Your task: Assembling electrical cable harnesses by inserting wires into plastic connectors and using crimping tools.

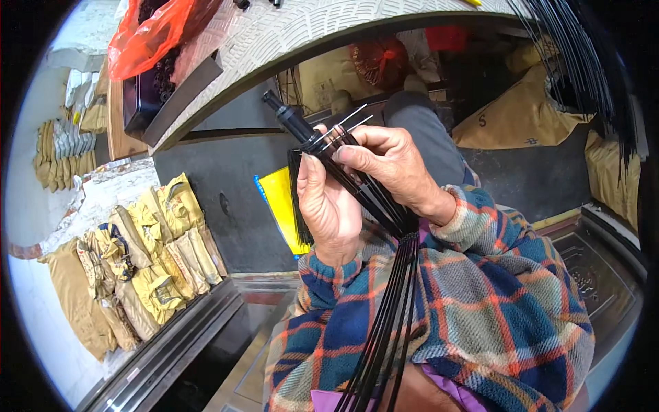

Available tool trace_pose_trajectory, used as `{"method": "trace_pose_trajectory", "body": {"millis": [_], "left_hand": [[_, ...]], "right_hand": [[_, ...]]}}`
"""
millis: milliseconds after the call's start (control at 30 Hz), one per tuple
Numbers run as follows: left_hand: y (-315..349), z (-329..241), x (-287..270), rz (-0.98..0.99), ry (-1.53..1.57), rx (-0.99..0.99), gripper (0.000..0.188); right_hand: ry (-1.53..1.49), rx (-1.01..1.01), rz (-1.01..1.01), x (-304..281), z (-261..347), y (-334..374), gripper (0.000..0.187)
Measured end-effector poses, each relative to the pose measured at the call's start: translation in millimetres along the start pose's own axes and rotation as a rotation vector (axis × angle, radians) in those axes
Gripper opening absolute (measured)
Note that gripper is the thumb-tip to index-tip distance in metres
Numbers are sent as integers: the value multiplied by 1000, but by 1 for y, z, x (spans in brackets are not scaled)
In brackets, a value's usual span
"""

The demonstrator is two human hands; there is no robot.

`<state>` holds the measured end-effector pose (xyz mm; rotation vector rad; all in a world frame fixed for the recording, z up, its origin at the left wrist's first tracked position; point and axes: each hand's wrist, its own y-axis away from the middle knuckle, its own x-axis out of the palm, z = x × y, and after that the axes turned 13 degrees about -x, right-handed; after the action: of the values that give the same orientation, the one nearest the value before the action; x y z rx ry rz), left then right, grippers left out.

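A black umbrella frame (292, 122) lies slanted between my hands, its thick tube end pointing up and to the left. Its long thin ribs (384, 302) run down over my plaid coat toward the lower edge. My left hand (328, 209) grips the frame near the hub, thumb on top and some fingertips hidden behind it. At the same spot, my right hand (395, 165) pinches several ribs between thumb and fingers. Thin silvery rod ends (355, 118) stick out past the right fingertips. What sits exactly inside that pinch is hidden.
Ahead curves a table edge (274, 41) with a red plastic bag (147, 41) at its left. Black rods (576, 62) hang at upper right by a tan sack (508, 117). Tan and yellow packages (137, 261) lie at left. A yellow packet (276, 202) is beside my left hand.
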<state>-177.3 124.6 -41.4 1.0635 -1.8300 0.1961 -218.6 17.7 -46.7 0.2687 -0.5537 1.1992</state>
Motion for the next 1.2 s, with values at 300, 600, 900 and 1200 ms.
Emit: {"method": "trace_pose_trajectory", "body": {"millis": [300, 600, 900, 1200], "left_hand": [[-1, -5, -2, 67, 96, -75, 32], [-2, -3, 2, 77, -11, -45, 35], [0, -3, 1, 8, 18, -43, 33], [5, -7, 3, 99, 28, -9, 40]], "right_hand": [[38, -65, -18, 4, -2, 2, 19], [140, -171, 50, 4, -1, 4, 22], [50, -75, 17, 4, -6, 3, 18], [486, -355, 93, 11, 12, 6, 17]]}}
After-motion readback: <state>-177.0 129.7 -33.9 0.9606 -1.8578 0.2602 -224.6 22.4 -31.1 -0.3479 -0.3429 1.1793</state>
